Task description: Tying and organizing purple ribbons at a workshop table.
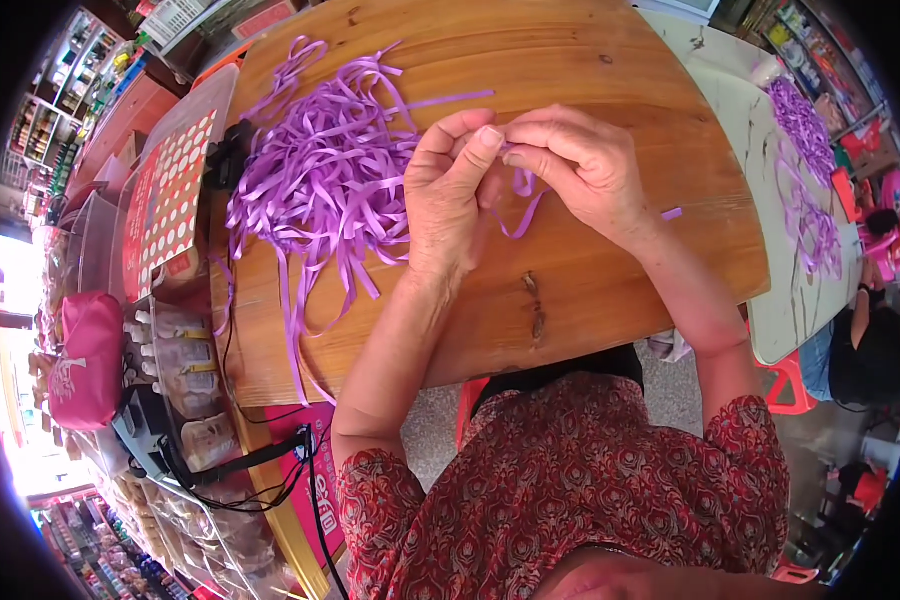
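Note:
My left hand and my right hand meet over a wooden table, fingertips pinched together on one purple ribbon strip that loops down between them. A loose pile of purple ribbon strips lies just left of my left hand, with some ends trailing toward the table's near edge. A small purple scrap lies by my right wrist.
A red and white dotted card and a clear case sit at the table's left edge, with black cables below. A pink bag lies far left. A second table at the right carries more purple ribbon. A seated person is at far right.

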The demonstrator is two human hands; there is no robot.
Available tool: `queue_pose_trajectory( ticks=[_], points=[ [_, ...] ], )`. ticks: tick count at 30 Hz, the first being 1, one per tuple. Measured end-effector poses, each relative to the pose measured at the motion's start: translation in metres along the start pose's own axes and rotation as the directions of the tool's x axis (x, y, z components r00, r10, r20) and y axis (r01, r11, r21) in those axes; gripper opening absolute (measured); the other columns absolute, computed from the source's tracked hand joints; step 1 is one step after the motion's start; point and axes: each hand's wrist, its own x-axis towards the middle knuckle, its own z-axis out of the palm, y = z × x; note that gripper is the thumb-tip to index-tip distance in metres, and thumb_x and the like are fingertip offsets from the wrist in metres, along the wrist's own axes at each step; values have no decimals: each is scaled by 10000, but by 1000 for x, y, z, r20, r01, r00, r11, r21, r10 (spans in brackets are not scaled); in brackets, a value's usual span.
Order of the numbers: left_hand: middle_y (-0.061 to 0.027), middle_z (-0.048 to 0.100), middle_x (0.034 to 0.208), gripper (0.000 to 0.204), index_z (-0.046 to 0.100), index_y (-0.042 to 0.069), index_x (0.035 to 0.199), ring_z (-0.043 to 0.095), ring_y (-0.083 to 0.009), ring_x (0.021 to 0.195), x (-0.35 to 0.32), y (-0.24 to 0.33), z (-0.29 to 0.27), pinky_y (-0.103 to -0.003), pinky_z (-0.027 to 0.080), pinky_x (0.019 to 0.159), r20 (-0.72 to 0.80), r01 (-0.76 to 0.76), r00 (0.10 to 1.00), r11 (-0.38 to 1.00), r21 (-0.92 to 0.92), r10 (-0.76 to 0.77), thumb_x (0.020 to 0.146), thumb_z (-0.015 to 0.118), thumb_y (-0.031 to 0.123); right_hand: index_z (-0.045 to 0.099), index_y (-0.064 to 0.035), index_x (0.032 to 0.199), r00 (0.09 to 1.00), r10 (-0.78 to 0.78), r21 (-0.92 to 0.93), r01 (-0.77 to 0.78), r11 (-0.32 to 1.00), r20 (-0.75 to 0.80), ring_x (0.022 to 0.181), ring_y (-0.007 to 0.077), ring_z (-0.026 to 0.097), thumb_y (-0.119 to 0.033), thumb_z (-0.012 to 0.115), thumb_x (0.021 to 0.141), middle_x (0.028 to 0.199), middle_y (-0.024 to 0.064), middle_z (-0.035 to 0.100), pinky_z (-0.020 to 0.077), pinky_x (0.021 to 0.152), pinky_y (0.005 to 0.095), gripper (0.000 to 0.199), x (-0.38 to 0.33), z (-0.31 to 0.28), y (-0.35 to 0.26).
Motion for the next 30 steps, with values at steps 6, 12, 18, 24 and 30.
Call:
queue_pose_trajectory(
  ticks=[6,12,18,24,30],
  points=[
    [-8,605,744,140,599,40,951,423,-34,494,1,-9,-7,-169,292,409,-44,-35,998,999,35,37,839,675,78,668,-13,915,1000,-5,45,5,999,-1,760,132,625,-1,682,785,873,60,655,503,634,239,131,-1,2,6],
    [-19,623,760,151,598,33,977,419,-34,486,0,-14,-6,-171,298,411,-45,-38,998,984,175,46,854,661,95,653,-5,902,997,76,50,-77,996,25,743,135,616,11,665,798,855,64,645,485,632,233,105,-6,-1,3],
    [-34,639,772,138,595,22,1001,404,-36,496,-3,-13,3,-176,306,436,-47,-8,999,997,77,11,904,596,120,636,22,927,978,207,358,-184,915,-26,754,102,596,19,621,845,871,51,634,475,653,220,84,-9,-4,17],
    [11,605,748,150,613,38,1038,407,-24,516,-10,-18,4,-162,309,445,5,-105,994,978,178,106,889,595,50,629,30,980,960,274,374,-274,886,54,837,90,588,-3,589,880,899,48,634,474,735,217,113,-12,-5,12],
    [34,585,779,220,623,42,1059,468,-15,568,-13,-16,8,-152,368,469,18,-162,986,944,286,163,846,628,-10,620,42,998,897,422,636,-402,659,131,865,100,586,-41,576,895,942,65,641,482,769,231,139,-14,-2,16]
  ],
)
